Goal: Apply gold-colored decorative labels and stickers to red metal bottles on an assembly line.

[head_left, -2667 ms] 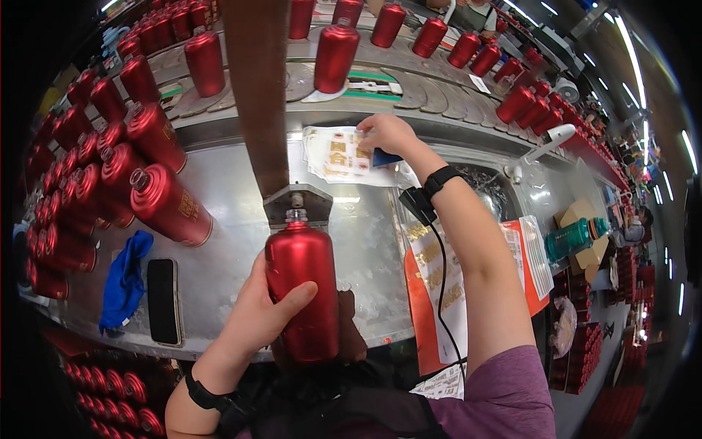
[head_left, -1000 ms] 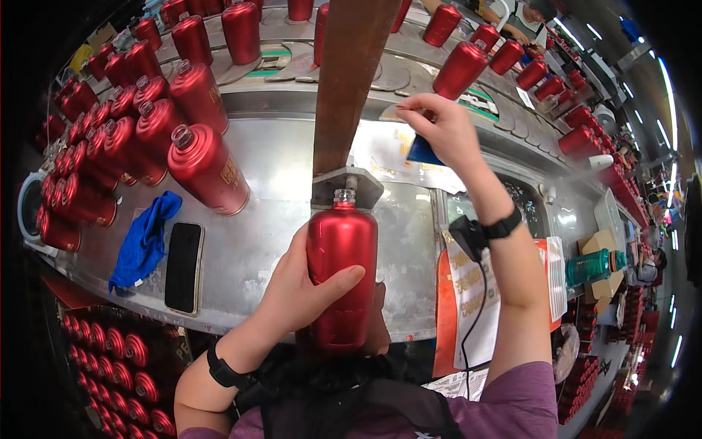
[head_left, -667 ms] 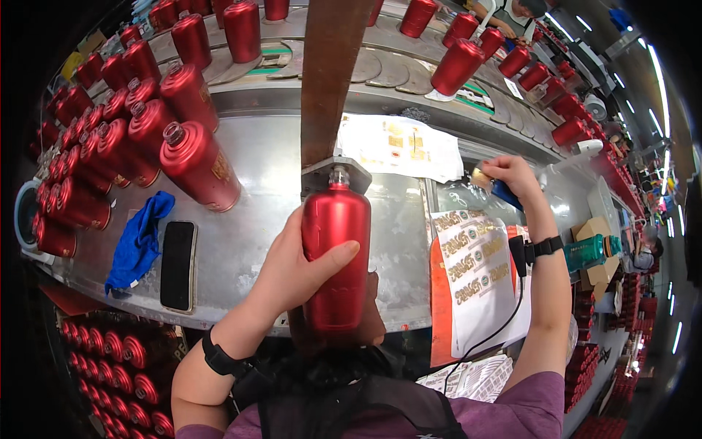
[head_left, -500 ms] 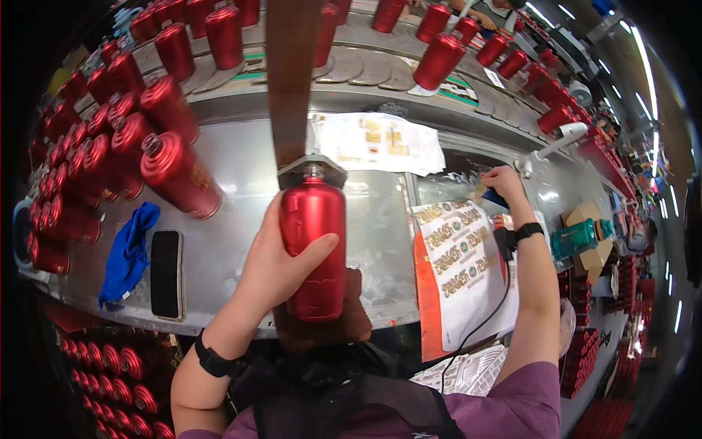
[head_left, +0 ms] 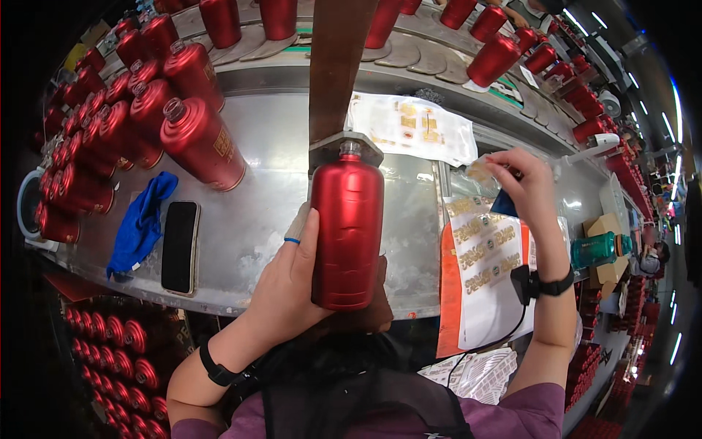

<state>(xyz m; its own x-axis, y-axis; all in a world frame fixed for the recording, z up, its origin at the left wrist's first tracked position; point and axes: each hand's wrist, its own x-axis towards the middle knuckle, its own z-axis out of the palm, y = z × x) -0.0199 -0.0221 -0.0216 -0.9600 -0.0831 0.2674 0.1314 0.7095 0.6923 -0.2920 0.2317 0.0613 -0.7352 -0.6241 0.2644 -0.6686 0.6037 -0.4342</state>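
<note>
Left hand (head_left: 289, 282) is wrapped round the tall red metal bottle (head_left: 346, 227); right hand (head_left: 523, 179) pinches a small gold sticker (head_left: 480, 170). If the bottle is tilted under the bracket, the sticker could be laid crooked.

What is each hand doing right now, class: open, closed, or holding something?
Left hand: closed around the red bottle, holding it on the bench.
Right hand: fingers pinched on a small gold sticker.
</note>
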